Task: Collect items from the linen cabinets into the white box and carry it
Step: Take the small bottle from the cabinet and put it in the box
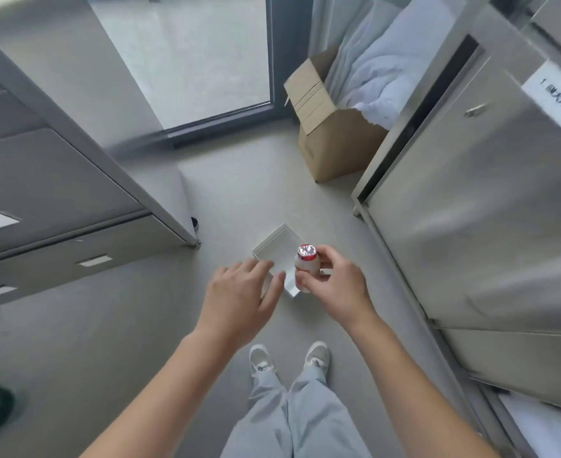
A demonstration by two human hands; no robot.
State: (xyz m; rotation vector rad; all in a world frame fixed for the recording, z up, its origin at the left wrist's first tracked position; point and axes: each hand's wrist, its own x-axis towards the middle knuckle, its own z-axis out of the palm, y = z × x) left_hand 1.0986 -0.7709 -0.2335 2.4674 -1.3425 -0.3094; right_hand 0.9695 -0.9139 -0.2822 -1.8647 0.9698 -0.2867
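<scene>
Head view looks straight down a narrow aisle between grey linen cabinets (490, 206), with the person's two bare arms stretched forward over the floor (133, 325). The white box (277, 247) sits open on the floor between the cabinets, just ahead of the person's shoes (289, 358).

The step in hand looks like loading: the right hand (335, 285) is closed around a small white bottle (304, 269) with a red foil cap, pinched between thumb and fingertips and held upright above the box's near right corner. The left hand (239, 295) is open, palm down, fingers spread loosely and hovering over the box's near left edge; whether it touches the rim I cannot tell.

The next move would call for lowering the bottle into the box and letting go, probably with the left hand steadying the wall so the light box does not slide. After that the box needs both hands under or around it for lifting.

Both forearms reach out almost parallel, wrists slightly bent down. A cardboard carton (328, 133) with white linen (375, 81) piled behind it stands farther along, near the glass door (186, 61).
</scene>
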